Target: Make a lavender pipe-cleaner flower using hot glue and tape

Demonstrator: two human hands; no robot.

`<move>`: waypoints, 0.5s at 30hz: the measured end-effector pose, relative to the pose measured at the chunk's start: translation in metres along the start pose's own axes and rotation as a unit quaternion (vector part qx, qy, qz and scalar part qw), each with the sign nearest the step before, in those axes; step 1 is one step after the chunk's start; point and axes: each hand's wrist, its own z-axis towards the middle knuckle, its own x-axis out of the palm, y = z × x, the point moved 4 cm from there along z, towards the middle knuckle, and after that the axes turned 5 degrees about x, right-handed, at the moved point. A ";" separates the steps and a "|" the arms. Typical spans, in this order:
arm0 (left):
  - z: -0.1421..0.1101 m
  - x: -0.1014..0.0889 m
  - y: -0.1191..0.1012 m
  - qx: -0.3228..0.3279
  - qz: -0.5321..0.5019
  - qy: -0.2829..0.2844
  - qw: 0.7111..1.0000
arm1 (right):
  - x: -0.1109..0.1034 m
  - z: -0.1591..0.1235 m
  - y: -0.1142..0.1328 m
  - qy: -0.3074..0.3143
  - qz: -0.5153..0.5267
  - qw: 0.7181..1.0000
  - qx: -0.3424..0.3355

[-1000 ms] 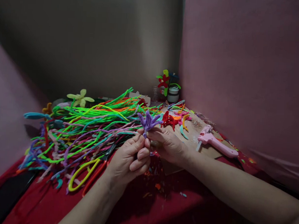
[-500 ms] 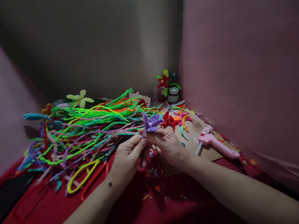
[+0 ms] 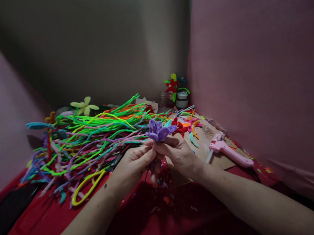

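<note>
A purple pipe-cleaner flower [image 3: 159, 130] is held up in the middle of the view, its looped petals spread. My left hand [image 3: 132, 164] pinches it just below the petals from the left. My right hand [image 3: 178, 152] grips the same spot from the right, fingers under the petals. Both hands hover above a red cloth [image 3: 168, 215]. A big heap of coloured pipe cleaners [image 3: 88, 135] lies just left of and behind the hands.
A pink glue gun [image 3: 229, 152] lies on a brown board [image 3: 217, 158] to the right. Red and orange petal pieces [image 3: 184, 127] sit behind the hands. A small jar with a red flower [image 3: 179, 92] stands in the corner. A pale yellow flower [image 3: 84, 106] lies at the back left. Walls close in all round.
The purple piece has gone from spiky upright strands to spread looped petals. Both hands have turned and shifted slightly right with it.
</note>
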 end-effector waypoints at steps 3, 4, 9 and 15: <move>0.001 -0.009 -0.017 0.066 0.180 -0.104 0.976 | -0.004 -0.001 0.011 -0.067 -0.070 0.993 -0.067; -0.001 -0.011 -0.021 0.090 0.200 -0.145 0.965 | -0.005 -0.002 0.015 -0.087 -0.100 0.987 -0.094; -0.019 -0.007 -0.041 0.267 0.281 -0.254 0.886 | 0.000 -0.007 0.023 -0.090 -0.240 0.949 -0.184; -0.029 0.018 -0.063 0.410 0.526 -0.224 0.710 | 0.010 -0.014 0.022 -0.068 -0.297 0.931 -0.199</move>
